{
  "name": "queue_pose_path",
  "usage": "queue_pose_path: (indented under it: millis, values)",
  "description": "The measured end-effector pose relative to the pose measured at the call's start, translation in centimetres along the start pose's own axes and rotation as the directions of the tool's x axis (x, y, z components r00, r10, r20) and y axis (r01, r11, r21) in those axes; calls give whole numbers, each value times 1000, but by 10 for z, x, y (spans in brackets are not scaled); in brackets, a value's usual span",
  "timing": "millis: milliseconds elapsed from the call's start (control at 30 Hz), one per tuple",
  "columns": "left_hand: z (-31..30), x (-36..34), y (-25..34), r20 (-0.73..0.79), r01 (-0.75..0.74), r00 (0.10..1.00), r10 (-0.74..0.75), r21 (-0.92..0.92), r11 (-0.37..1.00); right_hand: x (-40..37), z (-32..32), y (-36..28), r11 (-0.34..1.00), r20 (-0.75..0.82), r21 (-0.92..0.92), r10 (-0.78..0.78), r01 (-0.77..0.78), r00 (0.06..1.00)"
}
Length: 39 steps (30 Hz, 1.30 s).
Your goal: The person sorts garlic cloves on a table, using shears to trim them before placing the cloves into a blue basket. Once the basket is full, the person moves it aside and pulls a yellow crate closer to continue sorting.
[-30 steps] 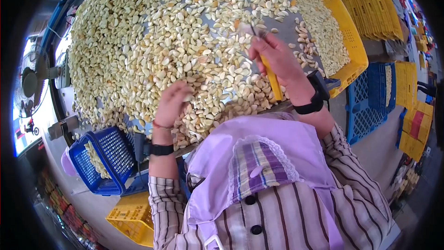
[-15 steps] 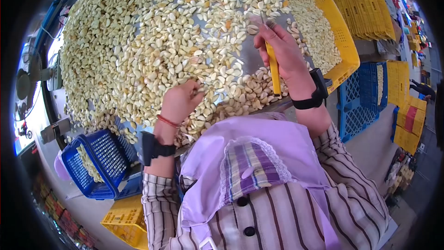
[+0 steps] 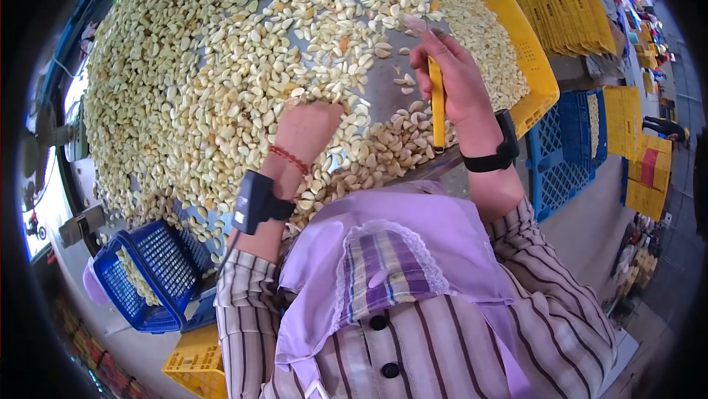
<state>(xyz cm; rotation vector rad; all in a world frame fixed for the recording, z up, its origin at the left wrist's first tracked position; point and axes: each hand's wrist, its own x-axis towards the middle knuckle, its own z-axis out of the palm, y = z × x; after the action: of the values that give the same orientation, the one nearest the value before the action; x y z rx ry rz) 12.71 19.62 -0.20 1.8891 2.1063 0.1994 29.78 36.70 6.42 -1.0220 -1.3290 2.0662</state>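
Left hand (image 3: 313,130) has pushed deeper among the garlic cloves (image 3: 221,67), grip hidden; right hand (image 3: 453,78) clasps a yellow knife (image 3: 437,108).

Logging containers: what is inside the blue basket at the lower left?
Pale garlic cloves lie in a strip along one side of the blue basket; the rest of its mesh shows bare. Whatever lies beneath the cloves is covered and cannot be seen.

Fingertips of left hand (image 3: 310,130) buried among garlic cloves (image 3: 221,67), knife (image 3: 436,104) blade tip blurred
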Motion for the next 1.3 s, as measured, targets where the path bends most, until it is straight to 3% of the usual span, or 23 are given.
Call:
queue_pose_path:
  millis: [67,100,133,200,233,267,333,400,433,467,533,667,700,733,767,833,867,933,967,1000,1067,1200,1300]
  values:
    - [-2,1,-16,-31,-13,1000,1,-382,924,-3,-1,-1,1000,12,-13,-2,2,1000]
    - [-5,-3,-19,-29,-12,999,-14,-753,658,-4,-1,-2,1000,-3,-8,4,-5,1000]
    - [-10,-6,-26,-27,-15,1000,-8,-753,657,-5,-2,-2,1000,-18,-4,13,-13,1000]
    - [-22,-14,-37,147,149,989,25,-970,-192,-5,-6,0,999,-35,-14,31,-31,999]
    - [-25,-16,-30,166,135,983,-76,-939,-315,-5,-7,2,999,-45,-24,48,-49,998]
    - [-23,-13,-25,169,136,983,-77,-939,-317,-5,-7,4,998,-45,-24,51,-52,998]
    - [-17,-1,-13,-27,87,979,-201,-837,540,-3,-6,7,998,-29,1,63,-63,998]
    - [-4,8,4,-152,-39,983,-103,-717,696,0,-3,9,999,-17,2,49,-49,999]
    - [4,12,11,-80,-19,997,-16,-416,909,1,-1,10,999,-9,4,35,-35,999]
    - [12,15,16,21,-39,999,40,-58,998,1,1,8,999,-10,3,35,-35,999]
    - [10,18,21,-18,-74,997,74,-19,997,1,4,1,999,24,-35,16,-15,1000]
    - [-3,14,-4,-13,-81,996,86,-503,860,-2,1,-3,999,1,-32,27,-26,1000]
    - [-7,9,-17,105,85,994,15,-873,480,-3,-3,-3,999,-17,-39,33,-33,999]
    - [-12,4,-23,245,245,969,11,-968,-47,-4,-6,-1,998,-33,-47,43,-45,999]
    - [-18,-1,-24,249,250,968,11,-967,-49,-6,-8,0,998,-35,-46,48,-49,998]
    - [-32,-8,-24,47,63,998,46,-880,-470,-5,-11,3,998,-58,-16,66,-67,996]
    - [-33,-8,-23,46,61,998,43,-880,-470,-4,-11,5,998,-55,-17,67,-68,996]
    - [-36,-1,-9,215,209,968,-126,-976,-63,-2,-14,6,997,-62,-2,81,-81,995]
    - [-38,4,8,81,126,987,-139,-925,359,-2,-14,3,997,-66,-5,79,-79,995]
    - [-6,4,11,-153,-86,985,-78,-834,545,-3,-11,-1,999,-60,-14,50,-51,997]
    - [8,3,18,20,-81,996,86,-180,980,-3,-11,-5,999,-53,-22,21,-22,998]
    - [7,2,22,89,84,994,-68,-193,978,-1,-16,-8,1000,-49,-30,-2,1,999]
    - [6,-5,10,18,51,999,-48,-449,892,-3,-15,-4,999,-47,-43,7,-9,999]
